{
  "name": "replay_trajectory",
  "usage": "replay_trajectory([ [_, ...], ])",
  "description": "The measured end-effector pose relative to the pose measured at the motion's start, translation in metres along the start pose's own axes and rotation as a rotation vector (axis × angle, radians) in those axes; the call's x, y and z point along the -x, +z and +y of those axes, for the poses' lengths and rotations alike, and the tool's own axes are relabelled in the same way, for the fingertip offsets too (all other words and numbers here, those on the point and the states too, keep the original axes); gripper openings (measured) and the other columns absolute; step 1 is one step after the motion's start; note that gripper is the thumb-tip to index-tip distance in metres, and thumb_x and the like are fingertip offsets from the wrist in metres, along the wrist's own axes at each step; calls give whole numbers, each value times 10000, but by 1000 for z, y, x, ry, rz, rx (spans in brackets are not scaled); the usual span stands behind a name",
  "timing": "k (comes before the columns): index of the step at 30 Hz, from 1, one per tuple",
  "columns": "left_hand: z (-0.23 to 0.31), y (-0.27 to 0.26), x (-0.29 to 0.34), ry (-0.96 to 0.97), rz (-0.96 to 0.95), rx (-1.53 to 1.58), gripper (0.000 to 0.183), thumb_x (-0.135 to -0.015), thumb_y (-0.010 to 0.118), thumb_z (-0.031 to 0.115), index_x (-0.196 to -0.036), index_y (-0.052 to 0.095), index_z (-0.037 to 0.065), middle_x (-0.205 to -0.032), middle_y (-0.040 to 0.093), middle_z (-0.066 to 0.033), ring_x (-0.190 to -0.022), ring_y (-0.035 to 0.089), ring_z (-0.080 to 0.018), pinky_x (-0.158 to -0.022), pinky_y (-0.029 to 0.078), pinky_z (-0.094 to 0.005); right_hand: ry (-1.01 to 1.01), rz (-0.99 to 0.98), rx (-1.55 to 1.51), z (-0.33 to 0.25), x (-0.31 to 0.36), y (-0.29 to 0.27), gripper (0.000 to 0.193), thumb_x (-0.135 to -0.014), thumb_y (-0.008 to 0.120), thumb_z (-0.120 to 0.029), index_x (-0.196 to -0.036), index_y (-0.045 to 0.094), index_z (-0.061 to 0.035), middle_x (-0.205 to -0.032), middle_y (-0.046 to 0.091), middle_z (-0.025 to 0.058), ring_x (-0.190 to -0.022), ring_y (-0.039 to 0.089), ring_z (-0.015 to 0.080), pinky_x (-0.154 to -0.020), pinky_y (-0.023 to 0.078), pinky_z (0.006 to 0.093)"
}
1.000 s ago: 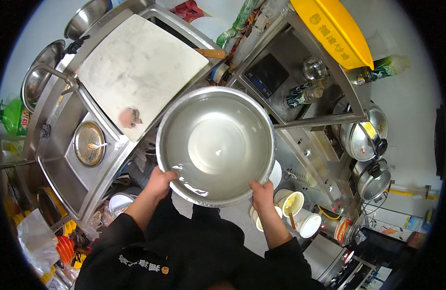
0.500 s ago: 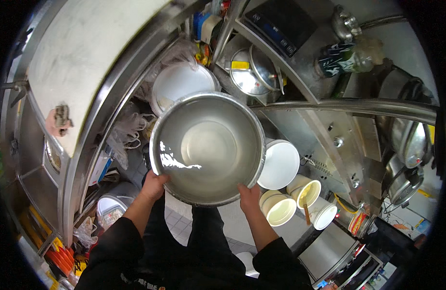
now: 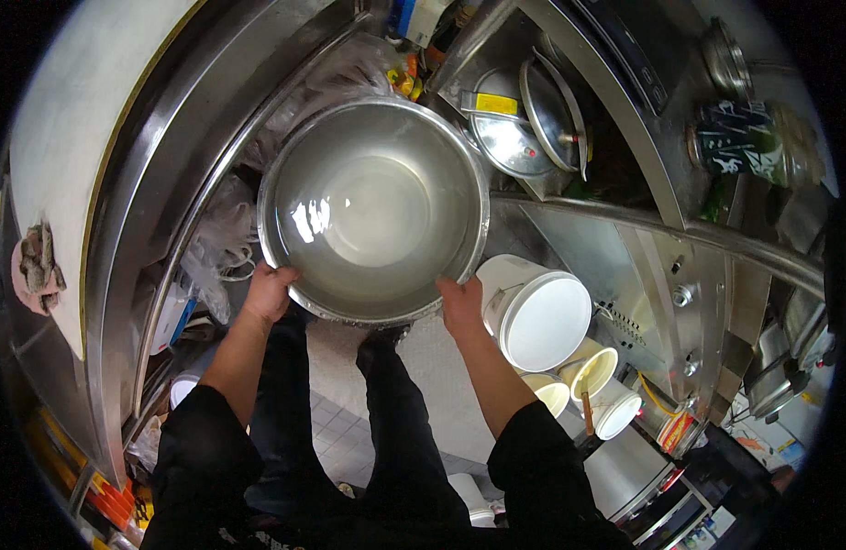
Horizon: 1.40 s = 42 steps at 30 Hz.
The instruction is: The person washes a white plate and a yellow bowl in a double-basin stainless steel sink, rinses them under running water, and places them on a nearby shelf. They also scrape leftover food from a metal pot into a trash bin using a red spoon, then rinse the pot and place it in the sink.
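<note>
A wide stainless steel basin (image 3: pixel 377 206) with clear liquid in its bottom is held out in front of me. My left hand (image 3: pixel 272 291) grips its rim at the near left, thumb over the edge. At the near right, my right hand (image 3: pixel 462 305) holds the same rim with the thumb on top. The fingers of both hands are mostly hidden under the basin. Its far side covers most of what stands behind it, including the white lid seen there before.
To the right stand a white lidded bucket (image 3: pixel 544 316), and cream buckets, one with a wooden-handled tool (image 3: pixel 587 408). Lidded metal pots (image 3: pixel 524 128) sit on a shelf ahead right. Plastic bags (image 3: pixel 223 243) lie left of the basin, beside a steel counter edge (image 3: pixel 120 220). A cloth (image 3: pixel 38 270) rests far left.
Both hands have carried the basin forward and slightly left, farther from my body, over the white lid. My arms are more stretched, and the view has shifted.
</note>
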<state>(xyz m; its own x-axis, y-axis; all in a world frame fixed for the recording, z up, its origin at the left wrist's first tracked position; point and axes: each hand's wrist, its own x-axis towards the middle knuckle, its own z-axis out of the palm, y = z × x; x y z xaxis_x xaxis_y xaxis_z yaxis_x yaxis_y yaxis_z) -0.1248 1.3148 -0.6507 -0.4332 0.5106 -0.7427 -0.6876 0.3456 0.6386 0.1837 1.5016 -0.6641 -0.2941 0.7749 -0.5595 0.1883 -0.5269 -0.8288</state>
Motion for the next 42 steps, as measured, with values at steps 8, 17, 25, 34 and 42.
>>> replay_trajectory([
  [8,33,4,-54,-7,21,78,382,-837,690,7,-1215,648,-35,-1111,716,-114,-993,682,-254,-907,534,-389,62,2,41,-21,-59,28,315,-883,657,-65,-1185,684,19,-1100,713,55,-975,631,165,-885,508,346],
  [17,52,0,-85,33,25,14,491,-868,718,58,-1326,582,-52,-1232,691,-159,-1110,667,-309,-998,508,-427,105,67,67,-24,-95,50,354,-863,723,-138,-1150,680,64,-1079,726,96,-963,651,200,-889,510,342],
  [25,43,-5,-23,-145,111,34,579,-924,793,369,-1345,580,33,-1153,689,-103,-1055,661,-235,-891,561,-409,214,44,-30,-46,-74,50,378,-1015,678,-307,-1256,569,-38,-1143,671,100,-864,699,220,-676,590,349],
  [34,102,-50,251,-275,-167,-96,288,-975,728,203,-1144,661,-20,-988,715,-106,-846,712,-189,-730,585,-322,92,-84,204,-196,94,101,266,-1070,592,-253,-1175,617,-10,-954,694,104,-787,698,201,-665,595,333],
  [42,245,-87,310,230,52,120,235,-997,677,129,-1171,609,-14,-945,683,-62,-772,645,-135,-698,553,-308,96,-227,166,-392,82,251,393,-1064,580,-347,-1245,569,2,-1126,666,158,-982,686,291,-818,612,454],
])
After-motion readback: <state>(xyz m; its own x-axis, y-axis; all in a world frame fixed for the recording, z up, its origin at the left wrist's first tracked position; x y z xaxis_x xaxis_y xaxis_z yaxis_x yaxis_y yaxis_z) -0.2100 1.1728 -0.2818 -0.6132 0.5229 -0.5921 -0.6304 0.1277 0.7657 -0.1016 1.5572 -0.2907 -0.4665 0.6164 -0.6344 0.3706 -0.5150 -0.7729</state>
